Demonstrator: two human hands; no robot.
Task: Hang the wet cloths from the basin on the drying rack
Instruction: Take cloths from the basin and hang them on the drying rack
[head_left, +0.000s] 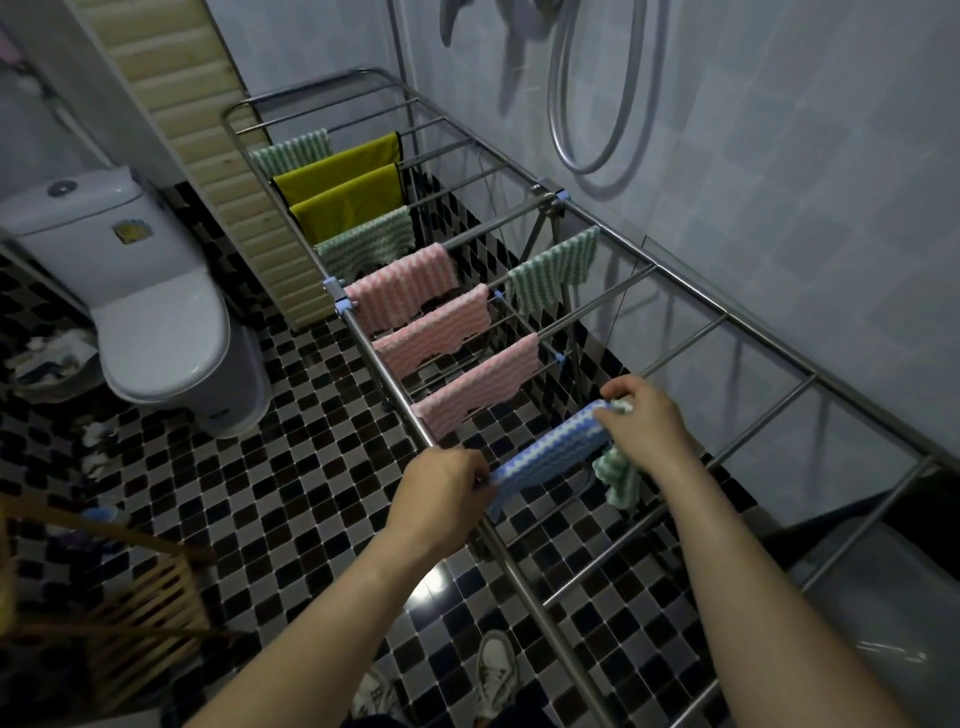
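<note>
A blue-and-white striped cloth (545, 453) lies draped over a bar of the steel drying rack (691, 291). My left hand (441, 491) pinches its near end and my right hand (644, 421) grips its far end. The right hand also holds a green-and-white cloth (618, 480) that dangles below it. Three pink cloths (431, 335), green striped cloths (553, 267) and two yellow cloths (345, 189) hang on bars further along the rack. The basin is not in view.
A white toilet (156, 306) stands at the left on the checkered tile floor (291, 499). A wooden slatted stool (119, 597) is at the lower left. A shower hose (597, 104) hangs on the tiled wall. Several rack bars (769, 410) to the right carry nothing.
</note>
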